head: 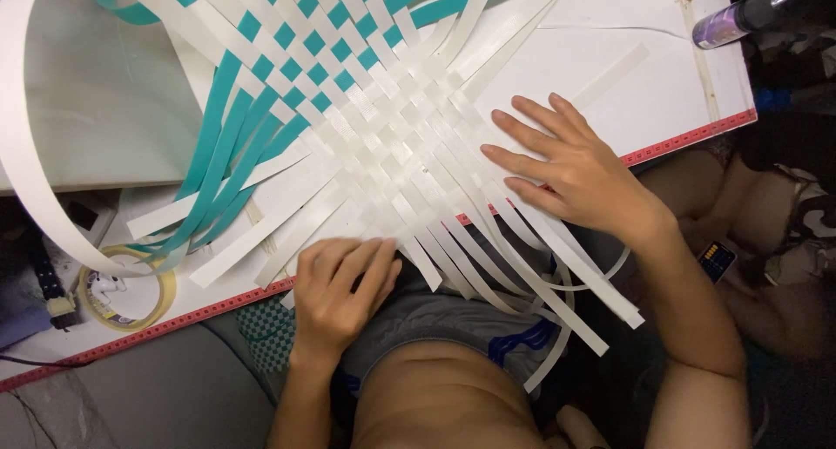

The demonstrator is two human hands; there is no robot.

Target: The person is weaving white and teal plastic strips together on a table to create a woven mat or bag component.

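White and teal flat strips are seen interlaced into a woven mat (383,144) that lies on a white board (610,74) edged by a red ruler strip (688,138), at the near edge above the person's lap. The left hand (340,288) is laid with fingers curled on the loose white strip ends (418,266) at the mat's near side; nothing is gripped. The right hand (570,166) is spread wide and flat, pressed on the weave's right part. The strips are judged light, thin, springy and smooth, so they are likely to slip unless pinned flat; hold is best taken at the free ends. The weave is set diagonally to the board, with its long axis running from the far left to the near right, where the ends hang over the edge. A tape roll (126,288) lies at the left, and a purple bottle (740,18) lies at the far right
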